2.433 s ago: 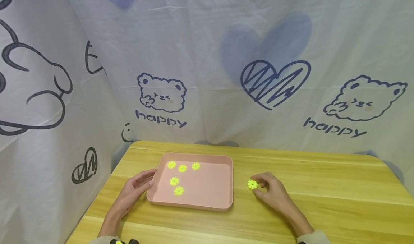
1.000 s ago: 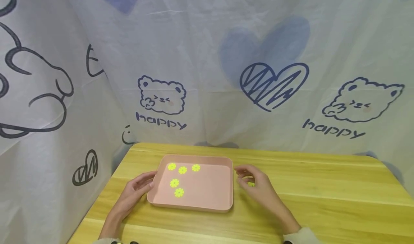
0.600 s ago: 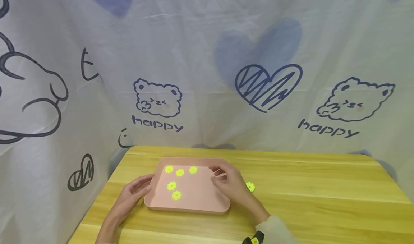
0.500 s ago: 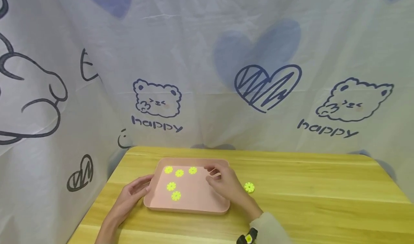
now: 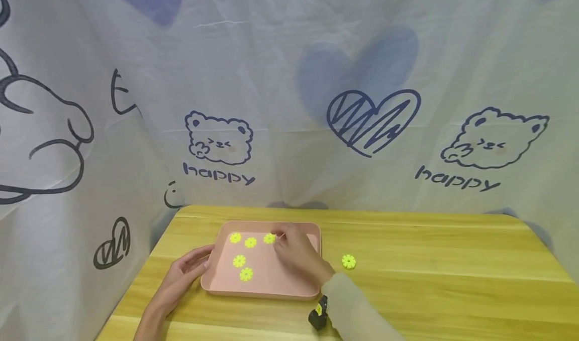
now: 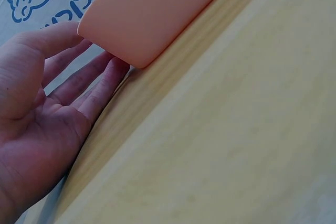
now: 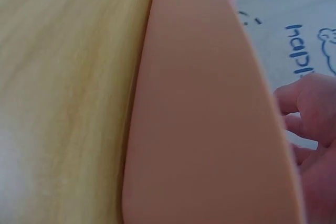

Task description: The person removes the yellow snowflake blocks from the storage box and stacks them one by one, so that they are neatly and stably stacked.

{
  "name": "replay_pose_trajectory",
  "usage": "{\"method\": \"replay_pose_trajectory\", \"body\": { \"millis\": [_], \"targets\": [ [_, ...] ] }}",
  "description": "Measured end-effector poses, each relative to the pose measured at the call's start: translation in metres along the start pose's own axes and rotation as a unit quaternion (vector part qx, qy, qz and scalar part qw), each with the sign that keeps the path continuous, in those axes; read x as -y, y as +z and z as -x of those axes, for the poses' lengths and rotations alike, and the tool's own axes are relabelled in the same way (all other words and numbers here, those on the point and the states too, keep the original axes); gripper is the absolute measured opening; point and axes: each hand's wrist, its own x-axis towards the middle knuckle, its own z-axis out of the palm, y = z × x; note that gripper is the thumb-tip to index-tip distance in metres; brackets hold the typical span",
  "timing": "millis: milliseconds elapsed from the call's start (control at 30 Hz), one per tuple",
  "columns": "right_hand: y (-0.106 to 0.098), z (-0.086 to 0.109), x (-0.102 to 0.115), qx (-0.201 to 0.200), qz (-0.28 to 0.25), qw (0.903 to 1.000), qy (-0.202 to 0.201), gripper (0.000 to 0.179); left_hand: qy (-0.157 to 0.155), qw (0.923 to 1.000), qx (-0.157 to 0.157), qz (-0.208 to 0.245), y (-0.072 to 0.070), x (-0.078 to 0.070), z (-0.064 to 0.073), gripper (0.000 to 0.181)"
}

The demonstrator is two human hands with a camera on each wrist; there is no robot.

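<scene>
Toward the left of the table stands a shallow pink tray with several yellow-green notched plastic discs lying in it. At its left end my left hand holds the wall, thumb at the rim and fingers along the outside; the left wrist view shows this hand at the tray's corner. My right hand reaches over the tray, loosely bent fingertips right at the edge of the back-right disc. In the right wrist view the tray wall partly hides the fingers.
One more yellow-green disc lies on the wooden table, right of the tray. A printed white cloth hangs behind the table and along its left side. A black wrist strap shows at the right sleeve.
My right hand has left the disc on the table and moved left over the tray to the back-right disc. My left hand stays at the tray's left end.
</scene>
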Motion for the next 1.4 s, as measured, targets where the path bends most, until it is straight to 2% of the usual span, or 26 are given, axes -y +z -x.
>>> {"method": "replay_pose_trajectory", "body": {
  "millis": [200, 333, 467, 733, 933, 1100, 1400],
  "targets": [
    [0.008, -0.012, -0.003, 0.011, 0.022, 0.9996, -0.01, 0.025, -0.005, 1.0, -0.004, -0.003, 0.0, -0.002, 0.0, 0.053],
    [0.016, -0.016, -0.007, 0.009, 0.058, 0.9981, -0.016, 0.024, -0.004, 1.0, -0.001, -0.009, 0.0, -0.001, 0.0, 0.053],
    [0.022, -0.016, -0.009, 0.003, 0.086, 0.9963, 0.002, 0.022, -0.005, 1.0, 0.0, -0.005, 0.001, -0.001, 0.0, 0.052],
    [0.026, -0.015, -0.004, -0.006, 0.077, 0.9967, 0.025, 0.025, 0.0, 1.0, 0.002, -0.003, 0.001, -0.001, -0.001, 0.053],
    [0.027, -0.014, -0.007, 0.008, 0.075, 0.9966, 0.031, 0.019, 0.0, 1.0, 0.003, 0.0, 0.001, 0.0, -0.001, 0.052],
    [0.021, -0.012, -0.009, 0.026, 0.044, 0.998, 0.036, 0.021, 0.0, 1.0, 0.001, -0.003, 0.002, -0.002, -0.002, 0.053],
    [0.014, -0.004, -0.008, 0.043, 0.003, 0.999, 0.014, 0.031, 0.006, 1.0, 0.0, 0.0, 0.001, 0.001, -0.001, 0.05]
  ]
}}
